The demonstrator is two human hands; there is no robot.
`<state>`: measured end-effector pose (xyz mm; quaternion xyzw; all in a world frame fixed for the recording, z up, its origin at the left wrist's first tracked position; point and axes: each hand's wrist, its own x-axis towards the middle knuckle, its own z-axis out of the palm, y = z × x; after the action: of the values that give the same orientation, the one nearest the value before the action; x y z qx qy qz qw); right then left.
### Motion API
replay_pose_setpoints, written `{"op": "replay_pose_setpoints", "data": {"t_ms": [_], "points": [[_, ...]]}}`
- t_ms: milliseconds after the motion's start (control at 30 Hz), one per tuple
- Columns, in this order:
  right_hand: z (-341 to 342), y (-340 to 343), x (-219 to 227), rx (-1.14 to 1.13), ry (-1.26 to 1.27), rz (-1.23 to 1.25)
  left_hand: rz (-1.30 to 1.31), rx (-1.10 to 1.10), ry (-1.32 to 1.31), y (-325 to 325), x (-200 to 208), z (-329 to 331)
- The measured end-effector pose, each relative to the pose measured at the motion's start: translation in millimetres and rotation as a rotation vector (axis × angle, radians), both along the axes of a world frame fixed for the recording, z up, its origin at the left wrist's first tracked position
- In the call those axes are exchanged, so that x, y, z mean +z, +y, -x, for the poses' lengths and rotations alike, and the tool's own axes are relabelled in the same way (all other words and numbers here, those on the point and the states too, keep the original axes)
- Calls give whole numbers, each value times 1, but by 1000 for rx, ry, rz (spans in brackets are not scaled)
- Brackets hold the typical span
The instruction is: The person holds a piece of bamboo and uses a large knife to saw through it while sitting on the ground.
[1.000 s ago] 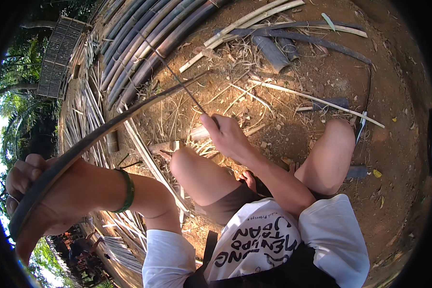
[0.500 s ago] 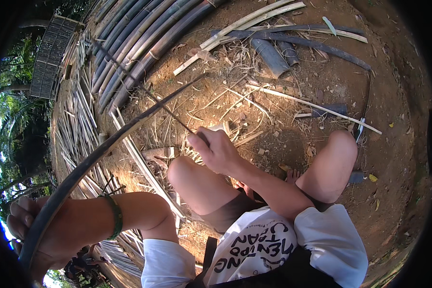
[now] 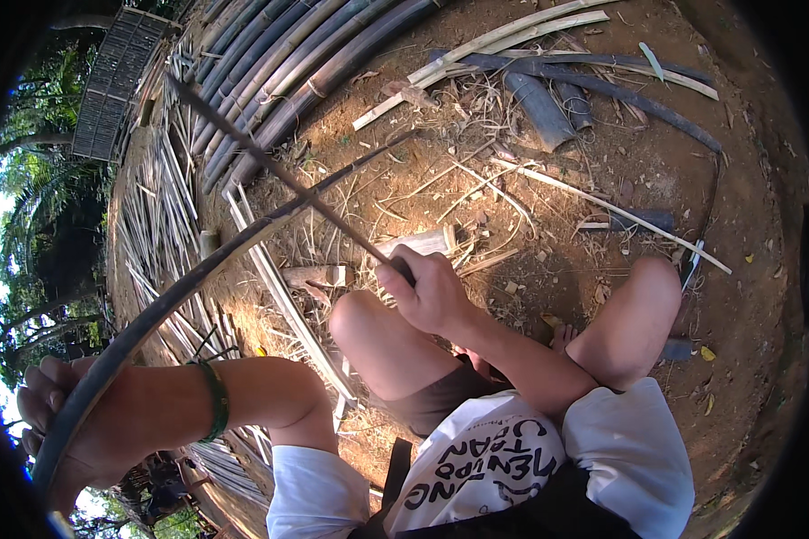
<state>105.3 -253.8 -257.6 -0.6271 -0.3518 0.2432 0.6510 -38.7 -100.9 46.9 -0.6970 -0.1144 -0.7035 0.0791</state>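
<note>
At the lower left, my left hand (image 3: pixel 72 413) is closed round a long, dark bamboo strip (image 3: pixel 216 260). The strip curves up and away, tapering toward its far end over the ground. My right hand (image 3: pixel 431 292), in front of my knees, grips the handle of a machete (image 3: pixel 252 153). Its long dark blade points to the upper left and is seen nearly edge-on. Blade and strip cross in view near the strip's middle; whether they touch I cannot tell. My fingers partly hide the machete's handle.
Thick bamboo poles (image 3: pixel 333 67) lie side by side at the top left, near a heap of thin split strips (image 3: pixel 166 234). Pale slats (image 3: pixel 485 45) and short dark bamboo pieces (image 3: pixel 539 112) rest farther off. Wood blocks (image 3: pixel 319 277) and shavings litter the dirt before my bent knees.
The machete blade has turned slightly, so more of its width shows. Both hands keep their grips, and the ground scene has shifted a little to the right in view.
</note>
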Motion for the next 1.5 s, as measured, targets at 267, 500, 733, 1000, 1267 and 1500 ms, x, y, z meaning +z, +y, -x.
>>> {"op": "replay_pose_setpoints", "data": {"t_ms": [267, 500, 733, 1000, 1267, 1500], "points": [[-4, -11, 29, 95, -101, 96, 95, -591, -163, 10, 1, 6], [-31, 10, -60, 3, 133, 355, 62, -663, -121, 2, -6, 2], [-14, 21, -55, 73, -124, 127, 86, -212, -461, 6, -7, -23], [-68, 46, -123, 86, 176, 514, 138, -166, -491, 27, 4, -22], [-98, 71, -209, -20, 393, 755, 214, 26, -421, 97, 38, -14], [-56, 65, -143, 81, -53, 428, 179, 398, -330, 161, 55, 34]]}}
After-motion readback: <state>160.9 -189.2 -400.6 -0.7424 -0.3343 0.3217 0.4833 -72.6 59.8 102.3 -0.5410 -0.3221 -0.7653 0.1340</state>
